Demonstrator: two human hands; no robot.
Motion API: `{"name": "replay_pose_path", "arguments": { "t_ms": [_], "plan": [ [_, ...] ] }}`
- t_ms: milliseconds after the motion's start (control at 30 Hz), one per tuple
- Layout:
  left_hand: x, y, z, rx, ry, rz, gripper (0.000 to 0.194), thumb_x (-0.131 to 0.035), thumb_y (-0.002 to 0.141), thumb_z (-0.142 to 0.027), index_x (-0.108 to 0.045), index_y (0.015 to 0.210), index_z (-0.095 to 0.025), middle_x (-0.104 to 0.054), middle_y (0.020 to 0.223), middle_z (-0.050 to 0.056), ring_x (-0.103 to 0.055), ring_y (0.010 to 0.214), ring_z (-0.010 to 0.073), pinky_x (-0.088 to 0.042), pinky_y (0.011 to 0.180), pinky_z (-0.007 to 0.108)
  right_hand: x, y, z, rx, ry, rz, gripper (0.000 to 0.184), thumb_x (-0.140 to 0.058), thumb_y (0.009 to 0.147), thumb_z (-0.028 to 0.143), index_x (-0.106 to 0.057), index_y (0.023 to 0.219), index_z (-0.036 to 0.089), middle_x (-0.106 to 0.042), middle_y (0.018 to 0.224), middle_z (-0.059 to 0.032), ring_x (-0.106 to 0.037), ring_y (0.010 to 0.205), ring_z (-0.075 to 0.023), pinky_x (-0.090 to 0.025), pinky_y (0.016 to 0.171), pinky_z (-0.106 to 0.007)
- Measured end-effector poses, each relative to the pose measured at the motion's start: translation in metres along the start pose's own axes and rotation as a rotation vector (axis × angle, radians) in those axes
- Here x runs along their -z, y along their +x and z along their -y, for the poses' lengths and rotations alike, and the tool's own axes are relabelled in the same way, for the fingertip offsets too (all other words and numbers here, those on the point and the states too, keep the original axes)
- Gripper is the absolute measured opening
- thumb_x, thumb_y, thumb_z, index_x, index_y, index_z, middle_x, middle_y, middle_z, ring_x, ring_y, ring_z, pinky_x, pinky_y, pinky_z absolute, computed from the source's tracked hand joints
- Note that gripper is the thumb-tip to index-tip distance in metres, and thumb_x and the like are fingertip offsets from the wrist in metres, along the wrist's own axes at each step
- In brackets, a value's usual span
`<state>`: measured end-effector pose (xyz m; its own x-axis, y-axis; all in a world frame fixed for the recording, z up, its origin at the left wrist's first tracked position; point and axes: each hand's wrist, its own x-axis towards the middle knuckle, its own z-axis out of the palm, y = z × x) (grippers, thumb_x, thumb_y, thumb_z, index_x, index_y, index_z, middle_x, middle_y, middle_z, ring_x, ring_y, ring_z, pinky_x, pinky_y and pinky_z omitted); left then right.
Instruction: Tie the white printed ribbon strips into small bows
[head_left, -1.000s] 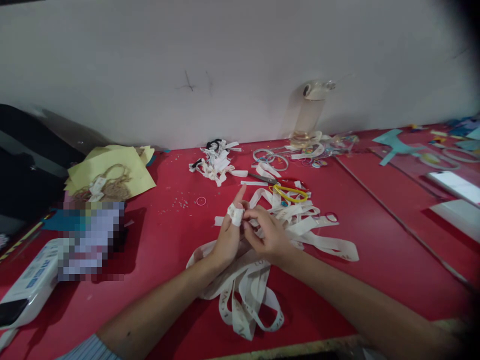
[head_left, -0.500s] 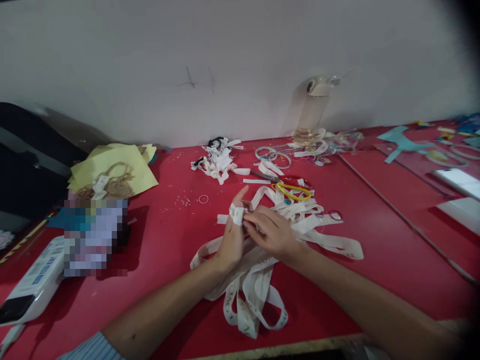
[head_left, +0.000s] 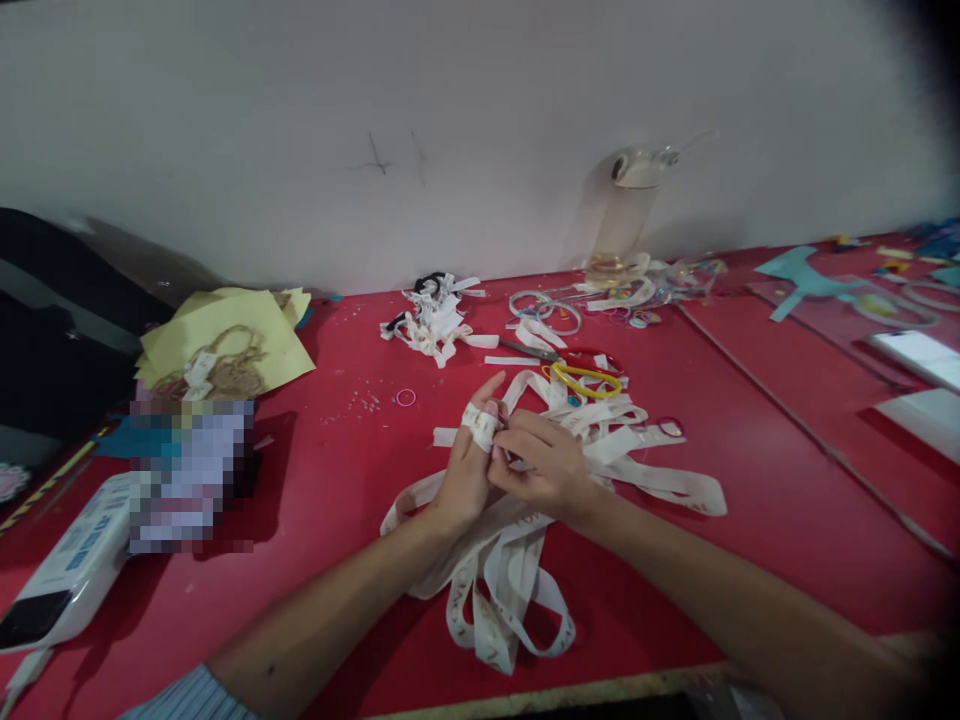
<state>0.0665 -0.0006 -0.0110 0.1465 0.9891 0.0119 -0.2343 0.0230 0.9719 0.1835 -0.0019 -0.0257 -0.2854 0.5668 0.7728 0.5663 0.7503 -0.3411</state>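
A strip of white printed ribbon (head_left: 480, 427) is looped around the fingers of my left hand (head_left: 461, 490), whose index finger points up while the others curl. My right hand (head_left: 546, 462) has its thumb and fingers pinched at the ribbon's edge, close against the left fingers. What lies between those fingertips is partly hidden. Beneath both hands spreads a loose heap of the same ribbon (head_left: 517, 575), with loops hanging toward the front and right. Just beyond lie scissors (head_left: 585, 381) with red and yellow handles.
Behind the hands sits a bunch of white and black ribbon pieces (head_left: 439, 318). A clear bottle (head_left: 622, 220) stands against the wall. Yellow paper (head_left: 289, 340) and a white device (head_left: 79, 560) are at left. A pink ring (head_left: 406, 397) and a phone (head_left: 919, 358) lie on the red table (head_left: 330, 600).
My right fingers have curled in more tightly beside the left hand. The ribbon loop on the left hand has tilted and shifted slightly right. Other things stay put.
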Motion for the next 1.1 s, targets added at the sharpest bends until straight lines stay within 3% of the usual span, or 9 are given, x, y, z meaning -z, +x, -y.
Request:
{"name": "replay_pose_path", "arguments": {
  "t_ms": [200, 400, 633, 833, 1100],
  "plan": [
    [0.007, 0.001, 0.010, 0.011, -0.008, -0.102, 0.024, -0.060, 0.080, -0.036, -0.067, 0.094, -0.018, -0.066, 0.083, 0.002, -0.059, 0.088, 0.0176, -0.048, 0.080, 0.026, 0.000, 0.000, -0.001, 0.062, -0.099, 0.067, 0.017, -0.050, 0.081, 0.011, -0.055, 0.068, 0.021, -0.054, 0.068, -0.0034, -0.050, 0.067, -0.0166, -0.043, 0.058, -0.028],
    [0.000, 0.003, 0.006, 0.037, -0.121, 0.017, 0.035, -0.061, 0.081, -0.038, -0.066, 0.108, -0.018, -0.067, 0.084, 0.004, -0.059, 0.085, 0.0175, -0.047, 0.083, 0.028, 0.005, 0.001, -0.007, 0.256, -0.156, 0.122, 0.018, -0.049, 0.083, 0.013, -0.054, 0.068, 0.022, -0.048, 0.064, -0.0014, -0.046, 0.065, -0.0166, -0.040, 0.059, -0.029],
    [0.005, 0.009, 0.012, -0.009, -0.123, 0.009, 0.041, -0.063, 0.080, -0.036, -0.063, 0.117, -0.020, -0.063, 0.076, 0.000, -0.054, 0.074, 0.0125, -0.045, 0.076, 0.024, 0.005, 0.000, -0.006, 0.178, -0.082, 0.132, 0.017, -0.047, 0.083, 0.011, -0.054, 0.072, 0.022, -0.050, 0.066, -0.0014, -0.048, 0.066, -0.0165, -0.040, 0.060, -0.028],
    [0.008, 0.010, 0.011, -0.111, -0.100, -0.016, 0.043, -0.061, 0.082, -0.033, -0.059, 0.123, -0.024, -0.057, 0.076, -0.003, -0.046, 0.068, 0.0094, -0.042, 0.070, 0.020, 0.004, -0.001, -0.003, 0.013, 0.080, 0.158, 0.010, -0.048, 0.086, 0.013, -0.055, 0.086, 0.020, -0.056, 0.073, -0.0027, -0.053, 0.069, -0.0160, -0.043, 0.062, -0.028],
    [0.008, 0.005, 0.005, -0.179, 0.043, -0.140, 0.044, -0.057, 0.084, -0.040, -0.056, 0.127, -0.027, -0.055, 0.085, 0.001, -0.044, 0.069, 0.0115, -0.040, 0.063, 0.020, 0.003, 0.000, 0.013, -0.496, 0.521, 0.063, 0.009, -0.052, 0.088, 0.020, -0.050, 0.096, 0.021, -0.062, 0.079, -0.0009, -0.061, 0.070, -0.0125, -0.050, 0.063, -0.023]
  ]
}}
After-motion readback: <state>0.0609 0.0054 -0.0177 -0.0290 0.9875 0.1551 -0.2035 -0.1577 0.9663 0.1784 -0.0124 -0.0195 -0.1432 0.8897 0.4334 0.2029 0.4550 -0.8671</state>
